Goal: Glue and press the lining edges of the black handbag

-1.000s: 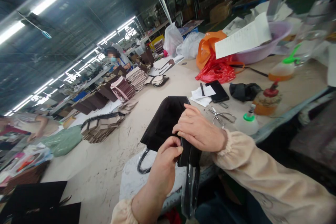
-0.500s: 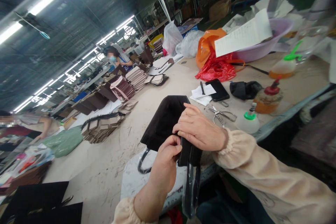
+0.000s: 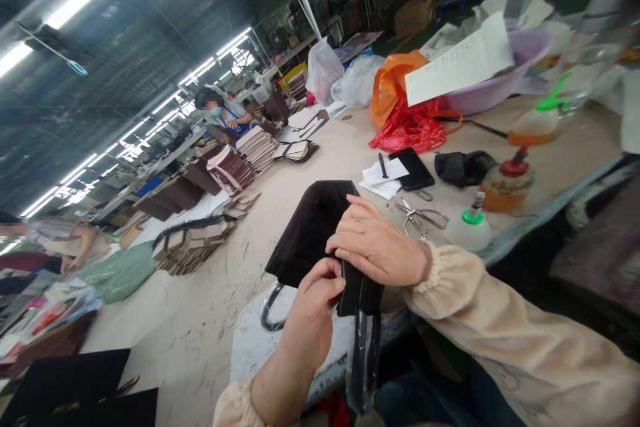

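A black handbag (image 3: 310, 233) lies tilted at the front edge of the table, one handle wrapped in clear plastic (image 3: 359, 360) hanging over that edge. The other handle (image 3: 270, 310) rests on a white sheet. My left hand (image 3: 320, 297) is closed, thumb and bent fingers pinching the edge of the bag. Across the bag's side lies my right hand (image 3: 377, 243), its fingers curled over the edge and its fingertips close to the left thumb. Whatever small part sits between the fingertips is hidden.
Scissors (image 3: 423, 217), a phone (image 3: 413, 170), and glue bottles (image 3: 470, 227) stand to the right. Behind are a red plastic bag (image 3: 407, 127) and a purple basin (image 3: 525, 67). Stacked brown pieces (image 3: 195, 240) lie on the left. Co-workers sit farther along.
The view has shifted slightly. Both hands keep their hold at the same spot on the bag. A co-worker in the background has moved their arms a little.
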A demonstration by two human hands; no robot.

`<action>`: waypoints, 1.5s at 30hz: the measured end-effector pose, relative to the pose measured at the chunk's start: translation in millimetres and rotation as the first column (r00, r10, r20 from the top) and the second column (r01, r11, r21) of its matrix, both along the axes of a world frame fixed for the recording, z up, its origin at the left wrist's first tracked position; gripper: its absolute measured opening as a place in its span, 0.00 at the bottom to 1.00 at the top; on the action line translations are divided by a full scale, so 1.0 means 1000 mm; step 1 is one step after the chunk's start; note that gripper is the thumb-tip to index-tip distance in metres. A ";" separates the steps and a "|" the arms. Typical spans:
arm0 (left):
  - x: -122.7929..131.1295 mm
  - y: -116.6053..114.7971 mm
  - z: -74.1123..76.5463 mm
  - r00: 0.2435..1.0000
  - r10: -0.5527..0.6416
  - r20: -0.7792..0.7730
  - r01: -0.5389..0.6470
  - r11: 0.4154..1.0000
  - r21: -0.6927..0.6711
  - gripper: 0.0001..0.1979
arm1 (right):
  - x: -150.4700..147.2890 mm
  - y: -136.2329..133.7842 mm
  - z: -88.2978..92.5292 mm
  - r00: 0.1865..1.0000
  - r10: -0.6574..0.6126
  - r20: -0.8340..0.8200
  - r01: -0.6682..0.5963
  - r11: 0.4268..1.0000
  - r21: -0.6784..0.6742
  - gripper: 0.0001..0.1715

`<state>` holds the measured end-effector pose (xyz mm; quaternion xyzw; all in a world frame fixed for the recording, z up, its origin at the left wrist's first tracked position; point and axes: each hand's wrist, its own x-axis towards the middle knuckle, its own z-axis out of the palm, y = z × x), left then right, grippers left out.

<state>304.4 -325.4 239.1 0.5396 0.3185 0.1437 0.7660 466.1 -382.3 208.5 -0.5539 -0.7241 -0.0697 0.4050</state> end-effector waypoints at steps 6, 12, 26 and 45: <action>0.001 0.000 0.000 1.000 0.014 -0.022 -0.014 1.000 -0.005 0.06 | 0.000 0.000 0.000 1.000 0.001 -0.004 0.000 1.000 0.009 0.13; 0.001 0.000 -0.001 0.999 0.027 -0.036 -0.025 0.999 0.035 0.06 | 0.000 -0.001 0.001 1.000 -0.006 -0.004 0.006 1.000 0.003 0.13; 0.004 -0.002 -0.003 0.999 0.043 -0.020 -0.043 0.999 0.020 0.06 | -0.001 0.000 0.000 1.000 -0.014 -0.003 0.015 1.000 0.010 0.12; -0.029 0.015 0.024 0.985 0.103 -0.137 0.081 0.428 0.900 0.07 | -0.001 0.003 -0.001 1.000 -0.026 -0.001 0.026 1.000 0.003 0.13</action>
